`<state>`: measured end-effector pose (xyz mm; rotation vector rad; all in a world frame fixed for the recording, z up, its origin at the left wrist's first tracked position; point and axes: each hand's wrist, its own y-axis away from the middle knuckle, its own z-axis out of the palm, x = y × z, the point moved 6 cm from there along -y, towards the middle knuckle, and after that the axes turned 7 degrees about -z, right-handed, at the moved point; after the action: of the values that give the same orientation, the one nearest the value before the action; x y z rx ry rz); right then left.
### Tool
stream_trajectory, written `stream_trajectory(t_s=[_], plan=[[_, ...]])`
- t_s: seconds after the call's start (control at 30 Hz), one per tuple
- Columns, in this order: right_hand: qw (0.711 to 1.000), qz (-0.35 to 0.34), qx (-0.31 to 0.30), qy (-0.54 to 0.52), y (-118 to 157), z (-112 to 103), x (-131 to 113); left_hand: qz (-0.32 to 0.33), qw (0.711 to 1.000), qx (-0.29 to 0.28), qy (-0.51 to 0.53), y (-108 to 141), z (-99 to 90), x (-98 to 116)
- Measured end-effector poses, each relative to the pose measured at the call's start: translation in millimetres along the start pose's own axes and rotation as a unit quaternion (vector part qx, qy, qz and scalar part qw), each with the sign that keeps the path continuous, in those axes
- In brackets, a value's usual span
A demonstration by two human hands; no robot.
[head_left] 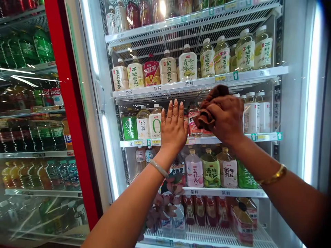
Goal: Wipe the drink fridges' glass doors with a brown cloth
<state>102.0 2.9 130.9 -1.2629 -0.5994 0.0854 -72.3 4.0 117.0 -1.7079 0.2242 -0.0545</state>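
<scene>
My left hand (173, 128) is raised in front of the middle shelf, palm forward, its fingers straight and nothing in it. Behind it stands a white bottle with a green "0" (155, 124), partly covered by my fingers. Bunched in my right hand (229, 119) is a brown cloth (207, 117), held up before the same shelf and hiding some bottles there. Whether either hand touches a glass pane, I cannot tell. A pale bangle (158, 168) circles my left wrist, and a gold bracelet (274, 175) my right forearm.
Several drink bottles (188, 63) line the white wire shelves (201, 82) of a lit cooler. Red and grey door frames (67, 103) separate it from another bottle cooler at left. Pinkish flower shapes (161, 208) overlie the lower shelves. A bright light strip (311, 100) runs down the right side.
</scene>
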Motion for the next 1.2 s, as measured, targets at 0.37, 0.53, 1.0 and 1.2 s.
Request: stream_trajectory(t_s=[0.37, 0.53, 1.0, 1.2], plan=[[0.997, -0.070, -0.003, -0.043, 12, -2, -12, -0.015, 1.000, 0.020, -0.001, 44, 9.4, 15], [0.999, 0.018, -0.008, -0.041, 79, -27, -44, -0.009, 1.000, 0.026, -0.010, 74, 11.9, 22], [0.994, 0.105, -0.015, -0.039, 146, -41, -63, -0.023, 0.999, 0.015, -0.044, 132, 9.0, 31], [0.992, 0.085, 0.005, -0.089, 165, -44, -109, -0.035, 0.998, 0.027, -0.036, 171, 7.2, 31]])
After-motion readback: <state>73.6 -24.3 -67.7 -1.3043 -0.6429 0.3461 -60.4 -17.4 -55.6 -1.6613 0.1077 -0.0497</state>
